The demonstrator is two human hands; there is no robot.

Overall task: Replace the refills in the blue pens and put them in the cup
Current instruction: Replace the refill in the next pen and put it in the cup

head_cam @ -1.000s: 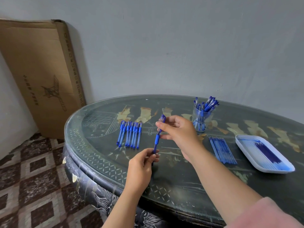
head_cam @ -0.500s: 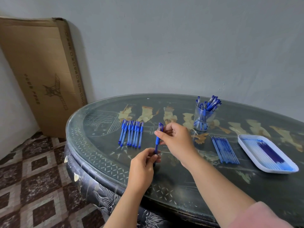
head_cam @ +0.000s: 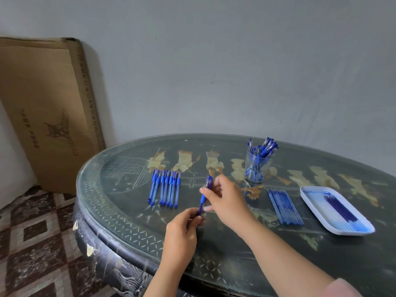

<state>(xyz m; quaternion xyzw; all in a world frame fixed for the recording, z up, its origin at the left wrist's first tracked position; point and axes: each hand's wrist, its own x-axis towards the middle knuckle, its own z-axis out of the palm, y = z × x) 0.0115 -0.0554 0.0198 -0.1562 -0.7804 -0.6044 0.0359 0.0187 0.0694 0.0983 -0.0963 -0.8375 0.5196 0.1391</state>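
Observation:
Both hands hold one blue pen above the middle of the table. My right hand grips its upper, capped part; my left hand pinches its lower end. A row of several blue pens lies on the table to the left of the hands. A clear cup with several blue pens in it stands at the back right. Loose blue refills lie in a bundle right of my right hand.
A white tray with several refills sits at the far right of the dark glass-topped oval table. A large cardboard box leans against the wall at left. Patterned floor tiles lie below the table's left edge.
The pen and both hands have sunk a little toward the table. The grip on the pen is the same.

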